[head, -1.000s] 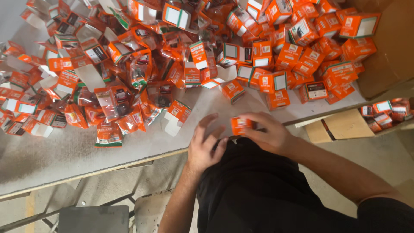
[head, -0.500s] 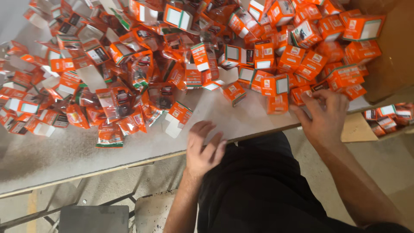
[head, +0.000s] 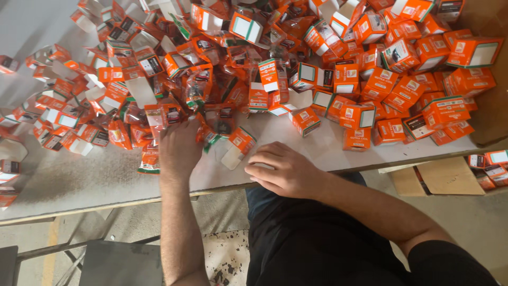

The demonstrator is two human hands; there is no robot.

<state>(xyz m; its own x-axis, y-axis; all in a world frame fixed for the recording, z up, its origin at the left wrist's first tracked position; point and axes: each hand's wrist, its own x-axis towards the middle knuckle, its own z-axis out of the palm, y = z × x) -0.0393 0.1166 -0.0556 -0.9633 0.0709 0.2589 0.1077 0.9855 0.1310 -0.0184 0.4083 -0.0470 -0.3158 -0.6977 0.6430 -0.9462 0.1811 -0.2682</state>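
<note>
The left hand [head: 180,145] lies stretched out on the white table [head: 79,180], its fingertips pushed into the near edge of the pile of orange cartons [head: 296,69], among the clear packets with orange labels [head: 159,119]. Whether those fingers pinch a packet I cannot tell; they are hidden by the hand's back. An unfolded orange-and-white carton [head: 237,145] lies just beside that hand, between it and the right hand [head: 283,172]. The right hand rests palm down at the table's near edge, fingers loosely curled and holding nothing. Beyond it, closed small orange boxes [head: 389,100] crowd the far right part of the table against a brown cardboard box [head: 492,106]. Below the table's right end, more orange boxes [head: 489,167] sit in a carton on the floor.
</note>
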